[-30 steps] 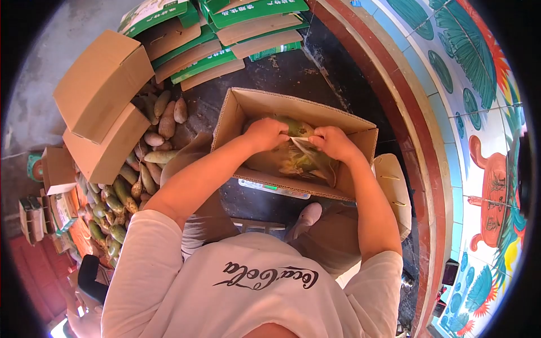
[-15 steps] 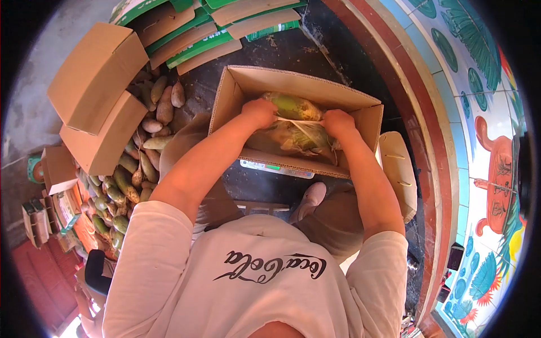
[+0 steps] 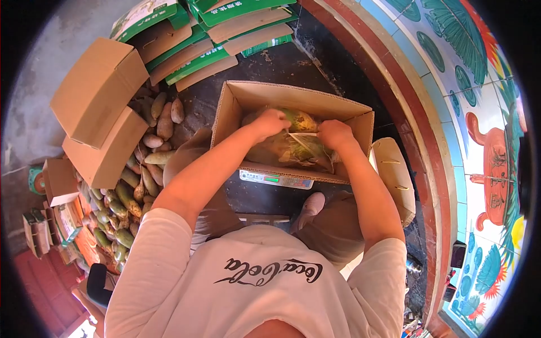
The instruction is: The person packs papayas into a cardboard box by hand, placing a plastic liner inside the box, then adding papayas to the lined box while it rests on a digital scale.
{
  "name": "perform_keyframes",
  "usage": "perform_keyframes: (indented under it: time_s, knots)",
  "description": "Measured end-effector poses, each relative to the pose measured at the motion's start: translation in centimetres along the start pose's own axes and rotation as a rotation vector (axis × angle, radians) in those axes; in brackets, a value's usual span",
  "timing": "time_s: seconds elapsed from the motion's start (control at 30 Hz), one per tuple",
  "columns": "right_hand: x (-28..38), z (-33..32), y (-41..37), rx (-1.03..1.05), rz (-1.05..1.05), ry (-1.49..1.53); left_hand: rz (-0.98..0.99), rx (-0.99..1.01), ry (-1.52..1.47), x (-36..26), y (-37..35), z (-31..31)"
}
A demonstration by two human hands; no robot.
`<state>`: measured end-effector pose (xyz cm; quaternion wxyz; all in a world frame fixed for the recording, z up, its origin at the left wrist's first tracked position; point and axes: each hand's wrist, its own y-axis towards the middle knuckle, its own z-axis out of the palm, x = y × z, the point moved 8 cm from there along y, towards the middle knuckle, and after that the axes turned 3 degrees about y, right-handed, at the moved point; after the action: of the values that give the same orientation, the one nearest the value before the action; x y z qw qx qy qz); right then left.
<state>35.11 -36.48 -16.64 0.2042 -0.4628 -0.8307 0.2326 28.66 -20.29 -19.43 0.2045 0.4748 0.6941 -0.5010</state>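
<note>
An open cardboard box (image 3: 293, 94) stands in front of my knees. Inside it lies a clear plastic bag (image 3: 307, 151) with green, brown-stained radishes (image 3: 301, 120) in it. My left hand (image 3: 272, 124) is closed at the bag's left side, fingers pinched on the plastic. At the right side, my right hand (image 3: 335, 134) is also closed on the bag. A stretched, pale strip of plastic runs between the two hands. Both fingertips are partly hidden. Under the box's near edge shows a weighing scale (image 3: 276, 179) with a lit green display.
Left of me is a heap of radishes (image 3: 127, 197) beside stacked cardboard boxes (image 3: 96, 90). Green-and-white cartons (image 3: 208, 48) are piled at the back. A beige container (image 3: 393, 174) stands right of the box, near a painted tile wall (image 3: 484, 158).
My left hand has shifted right and slightly down, closer to my right hand. The plastic between them has changed shape. The view has tilted a little, showing more of the scale.
</note>
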Motion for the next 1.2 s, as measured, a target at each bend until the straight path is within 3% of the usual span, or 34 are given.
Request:
perform_keyframes:
  time_s: [0.1, 0.17, 0.2, 0.5, 0.57, 0.6, 0.67, 0.7, 0.8, 0.83, 1.1, 1.17, 1.2]
  knots:
    - [1.1, -0.3, -1.5, 0.062, -0.161, 0.116, -0.051, 0.145, -0.255, -0.6, 1.2, 2.3]
    - [2.2, -0.5, -1.7, 0.133, -0.344, 0.255, -0.103, 0.136, -0.267, -0.8, 2.0, 3.4]
    - [2.2, -0.3, -1.8, 0.168, -0.333, 0.331, -0.132, 0.133, -0.273, -0.7, 2.0, 3.8]
    - [3.6, -0.7, -1.2, 0.267, -0.331, 0.885, 0.247, 0.184, 0.385, -2.3, -0.4, 2.9]
    - [5.2, -0.4, -0.2, 0.252, -0.446, 0.895, 0.147, 0.108, 0.506, -1.9, 0.4, 3.1]
    - [5.4, -1.3, -0.1, 0.256, -0.414, 1.176, 0.096, 0.070, 0.566, -1.4, 0.8, 3.1]
    - [5.5, -3.6, -0.7, 0.258, -0.325, 1.738, 0.165, 0.054, 0.310, 0.1, 1.4, 2.8]
    - [4.6, -4.8, -0.9, 0.190, -0.310, 1.762, 0.199, 0.042, 0.181, 0.5, 1.5, 2.4]
    - [4.1, -2.7, 0.3, -0.242, -0.503, 0.703, 0.120, 0.113, 0.015, 0.3, 1.1, 2.7]
    - [4.5, -1.3, 0.4, -0.238, -0.443, 0.449, 0.115, 0.123, -0.008, -0.1, 0.8, 2.5]
    - [5.8, -0.6, -0.2, -0.317, -0.389, 0.419, 0.154, 0.003, -0.128, -0.8, 0.0, 1.5]
    - [5.3, -1.2, -0.4, -0.353, -0.322, 0.428, 0.124, 0.033, -0.009, -1.4, -0.3, 1.2]
    - [4.9, -0.4, 0.3, -0.263, -0.289, 0.549, 0.107, 0.047, 0.049, -1.5, -0.3, 1.1]
